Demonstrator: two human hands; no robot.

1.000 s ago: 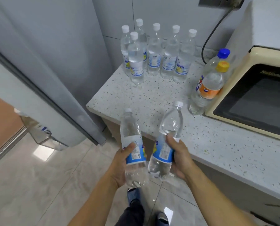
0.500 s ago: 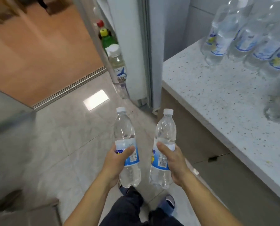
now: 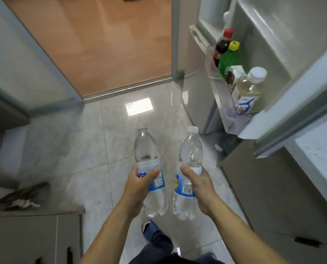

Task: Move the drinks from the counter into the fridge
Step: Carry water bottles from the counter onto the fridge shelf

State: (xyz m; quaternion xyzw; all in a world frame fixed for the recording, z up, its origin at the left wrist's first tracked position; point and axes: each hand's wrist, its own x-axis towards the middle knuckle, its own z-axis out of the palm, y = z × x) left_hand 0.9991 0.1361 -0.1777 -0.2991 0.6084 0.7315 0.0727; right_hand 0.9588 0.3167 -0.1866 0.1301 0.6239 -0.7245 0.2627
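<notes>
Clear bottles: you carry two water bottles upright over the tiled floor [image 3: 94, 149], side by side and just apart
Left hand: your left hand [image 3: 140, 184] is wrapped round the blue label of the left bottle [image 3: 149, 168], thumb across the front
Right hand: your right hand [image 3: 200, 185] is clamped on the label of the right bottle [image 3: 189, 168], thumb pressed on its front
Caps: both bottles keep their white caps on, necks pointing away from you
Fridge door: the door [image 3: 292, 54] stands open at upper right, ahead of the bottles and apart from them
Door shelf: its clear shelf [image 3: 225, 103] holds a red-capped dark bottle [image 3: 222, 44], a green bottle [image 3: 229, 60] with a yellow cap, and nearest you a pale drink [image 3: 248, 92] with a white cap
Worktop: a speckled corner of the worktop [image 3: 322, 155] shows at the right edge, below the door
Floor: grey tiles meet a wooden floor [image 3: 101, 44] beyond a metal threshold
Left side: a cardboard box [image 3: 25, 239] sits at lower left
Below: your dark trousers and one shoe [image 3: 149, 227] show between your forearms
</notes>
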